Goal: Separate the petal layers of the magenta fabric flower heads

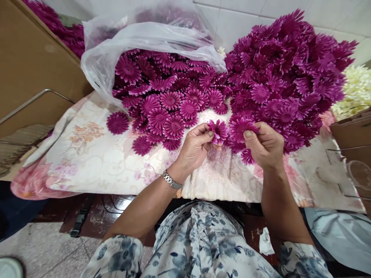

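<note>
Between the thumb and fingers of my left hand is a small magenta artificial flower, its petals cupped upward. My right hand pinches the edge of a flatter magenta petal layer, just right of that flower. The two pieces are close together, a narrow gap between them. Behind my left hand lies a spread of loose flat petal layers, spilling from a clear plastic bag. Beyond my right hand rises a tall heap of magenta flowers.
A floral cloth covers the table. Cardboard boxes stand at the left and at the right edge. Cream-coloured flowers are piled at the far right. White tiles form the wall behind. One petal layer lies apart on the left.
</note>
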`<state>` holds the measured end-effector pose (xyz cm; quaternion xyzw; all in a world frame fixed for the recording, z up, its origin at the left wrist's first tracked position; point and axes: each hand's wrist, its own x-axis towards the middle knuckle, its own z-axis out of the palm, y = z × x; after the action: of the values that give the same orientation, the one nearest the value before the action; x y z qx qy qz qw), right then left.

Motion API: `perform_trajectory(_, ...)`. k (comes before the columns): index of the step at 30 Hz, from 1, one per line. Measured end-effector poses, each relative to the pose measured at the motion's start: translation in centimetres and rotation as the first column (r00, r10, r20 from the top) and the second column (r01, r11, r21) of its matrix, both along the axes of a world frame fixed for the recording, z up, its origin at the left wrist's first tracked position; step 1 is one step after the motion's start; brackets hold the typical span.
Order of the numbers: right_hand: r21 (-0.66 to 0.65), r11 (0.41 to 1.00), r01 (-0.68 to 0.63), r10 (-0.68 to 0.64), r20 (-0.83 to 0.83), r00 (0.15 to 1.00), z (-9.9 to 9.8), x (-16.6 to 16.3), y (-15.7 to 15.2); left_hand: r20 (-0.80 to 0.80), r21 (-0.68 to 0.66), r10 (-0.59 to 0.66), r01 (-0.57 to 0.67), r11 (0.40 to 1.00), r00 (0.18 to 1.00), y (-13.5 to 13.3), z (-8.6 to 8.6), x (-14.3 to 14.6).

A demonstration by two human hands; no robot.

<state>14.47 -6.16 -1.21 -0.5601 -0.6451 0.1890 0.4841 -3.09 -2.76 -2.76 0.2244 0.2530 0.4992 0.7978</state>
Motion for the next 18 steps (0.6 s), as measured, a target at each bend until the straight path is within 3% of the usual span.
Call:
perform_trajectory(3, 0.014, 0.992, 0.129, -0.129, 0.018, 0.992, 0.1, 1.2, 0.0, 0.009, -0.001, -0.025, 0.025, 1.0, 1.0, 0.0, 0.1, 0.0)
perform_trajectory(6, -0.028, 0.984, 0.176, -0.177, -0.039, 0.983, 0.2, 1.8, -0.2, 0.004, -0.008, -0.046, 0.046, 0.999, 0.999, -0.1, 0.2, 0.1)
perform_trajectory(12, -0.119, 0.982, 0.144, -0.159, -0.129, 0.979, 0.5, 1.4, -0.6, -0.01, 0.0, -0.051, 0.051, 0.999, 0.999, -0.3, 0.3, 0.0)
perform_trajectory(18, -0.087, 0.985, 0.15, -0.166, -0.217, 0.962, 0.0, 1.4, -0.7, -0.023, 0.013, -0.067, 0.067, 0.998, 0.997, -0.2, 0.5, 0.0)
